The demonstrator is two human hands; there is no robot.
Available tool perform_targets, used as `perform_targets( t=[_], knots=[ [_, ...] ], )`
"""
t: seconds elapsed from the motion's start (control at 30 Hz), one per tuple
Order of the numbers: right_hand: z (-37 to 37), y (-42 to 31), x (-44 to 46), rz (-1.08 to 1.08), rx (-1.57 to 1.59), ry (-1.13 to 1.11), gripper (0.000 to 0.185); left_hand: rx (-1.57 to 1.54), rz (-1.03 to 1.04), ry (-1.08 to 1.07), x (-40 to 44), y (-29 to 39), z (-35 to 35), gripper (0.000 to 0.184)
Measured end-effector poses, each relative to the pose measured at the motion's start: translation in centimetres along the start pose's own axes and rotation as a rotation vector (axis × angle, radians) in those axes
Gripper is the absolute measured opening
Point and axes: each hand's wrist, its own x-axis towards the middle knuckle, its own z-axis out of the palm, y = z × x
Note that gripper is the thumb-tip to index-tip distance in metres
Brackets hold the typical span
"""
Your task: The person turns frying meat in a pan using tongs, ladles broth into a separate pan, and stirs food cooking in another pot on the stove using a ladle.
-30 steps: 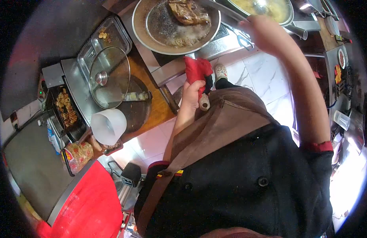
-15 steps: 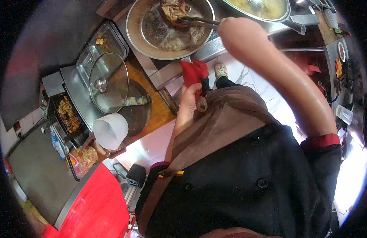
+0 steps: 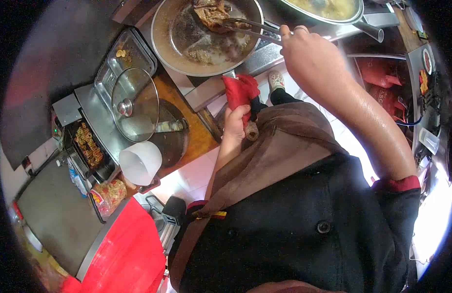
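My right hand point(image 3: 314, 56) is closed around metal tongs point(image 3: 266, 33), whose arms stand slightly apart. The tips touch a browned piece of meat point(image 3: 209, 14) near the far side of a frying pan point(image 3: 163, 45). Bubbling oil or liquid covers part of the pan's bottom. My left hand point(image 3: 236, 122) grips the pan's handle point(image 3: 252, 131) through a folded red cloth point(image 3: 238, 93). Only the end of the handle shows past the cloth.
A second pan with a glass lid point(image 3: 328, 7) stands at the upper right. To the left are a metal tray point(image 3: 101, 73), a glass lid point(image 3: 133, 110), a white plastic container point(image 3: 140, 163) and a fryer basket with browned pieces point(image 3: 88, 144). A red surface point(image 3: 123, 249) lies lower left.
My right hand has turned and shifted slightly down and right. The tongs' arms are spread wider, with their tips still at the meat. My left hand keeps its hold on the cloth-wrapped handle.
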Motion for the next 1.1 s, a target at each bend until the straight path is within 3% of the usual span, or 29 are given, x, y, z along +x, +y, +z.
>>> perform_targets(
  t=[0.07, 0.17, 0.33, 0.6, 0.9, 1.0, 1.07, 1.1],
  knots=[
    [0.1, 0.3, -0.1, -0.01, 0.007, 0.005, 0.019, -0.031, -0.068, -0.016, -0.4, 0.7, 0.6, 0.044],
    [0.4, 0.6, -0.1, -0.012, 0.018, -0.011, 0.019, -0.015, 0.0, 0.004, -0.6, 0.8, 1.3, 0.033],
    [1.6, 1.0, -0.3, -0.002, 0.02, -0.048, 0.022, 0.013, -0.034, 0.017, -0.5, 0.4, 0.5, 0.037],
    [2.9, 1.1, -0.8, 0.049, 0.019, -0.128, 0.042, 0.041, -0.033, -0.008, -0.3, 0.1, 0.0, 0.039],
    [2.8, 1.9, -0.9, -0.069, -0.087, -0.027, 0.036, 0.076, -0.046, 0.008, -0.4, -0.2, 0.2, 0.044],
    [3.7, 1.2, -1.3, -0.076, -0.166, -0.002, 0.037, 0.09, -0.017, -0.001, -0.4, -0.3, 0.0, 0.036],
    [4.7, 0.4, -1.6, -0.061, -0.205, 0.003, 0.043, 0.086, -0.066, 0.002, -0.5, -0.3, -0.2, 0.053],
    [5.0, -0.1, -1.7, -0.045, -0.249, 0.009, 0.049, 0.089, -0.066, 0.002, -0.4, -0.4, -0.1, 0.053]
  ],
)
